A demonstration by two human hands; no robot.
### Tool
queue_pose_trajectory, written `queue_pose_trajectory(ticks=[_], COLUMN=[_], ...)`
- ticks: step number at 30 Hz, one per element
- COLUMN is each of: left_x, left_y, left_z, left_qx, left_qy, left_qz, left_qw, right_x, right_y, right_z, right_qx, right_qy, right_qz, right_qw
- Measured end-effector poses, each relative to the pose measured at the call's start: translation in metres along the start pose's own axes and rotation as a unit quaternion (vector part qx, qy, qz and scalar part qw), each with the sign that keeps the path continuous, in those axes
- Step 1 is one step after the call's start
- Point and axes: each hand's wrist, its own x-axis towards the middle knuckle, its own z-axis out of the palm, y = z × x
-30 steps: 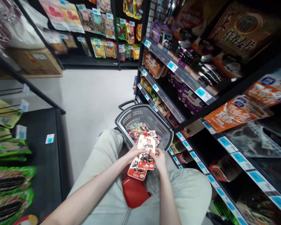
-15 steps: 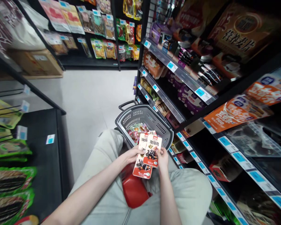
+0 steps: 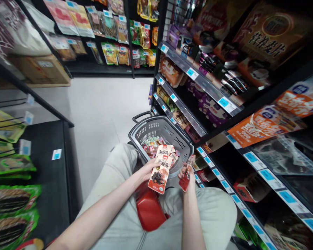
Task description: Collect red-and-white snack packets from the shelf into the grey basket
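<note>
My left hand [image 3: 148, 171] is closed on two overlapping white-and-red snack packets [image 3: 158, 178], their printed fronts facing up. In my right hand [image 3: 190, 177] a single snack packet [image 3: 184, 184] is turned away at a slant, apart from the others; its red end and dark food picture show. Both hands are over my lap, at the near side of a grey plastic shopping basket [image 3: 178, 140]. Several small colourful packets [image 3: 151, 146] lie inside the basket, partly hidden behind the held ones.
On the right, shelving [image 3: 208, 90] with price tags runs close beside the basket. A black display shelf [image 3: 54, 194] with green snack bags [image 3: 11, 201] stands on the left. Further off are hanging bags [image 3: 117, 55] and a cardboard box [image 3: 41, 71]. Between my legs is a glossy red object [image 3: 150, 211].
My right hand has moved right, drawing one packet away from the pair in my left hand and tilting it. My left hand keeps hold of the others; the basket has not moved.
</note>
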Motion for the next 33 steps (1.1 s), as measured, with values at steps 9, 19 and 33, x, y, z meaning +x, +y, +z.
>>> queue_pose_trajectory(ticks=[9, 19, 33], left_x=[0.001, -0.004, -0.002], left_y=[0.001, 0.001, -0.005], left_z=[0.001, -0.007, 0.003], left_qx=[-0.017, -0.060, 0.074], left_qy=[0.034, -0.049, -0.005], left_qz=[-0.015, -0.076, -0.018], left_qw=[0.999, 0.994, 0.997], right_x=[-0.023, -0.020, -0.002], right_y=[-0.026, -0.013, 0.006], right_z=[0.011, 0.018, 0.010], right_qx=[0.131, 0.042, -0.264], right_qy=[-0.139, -0.060, -0.010], right_qz=[0.091, 0.084, -0.093], right_qw=[0.977, 0.994, 0.960])
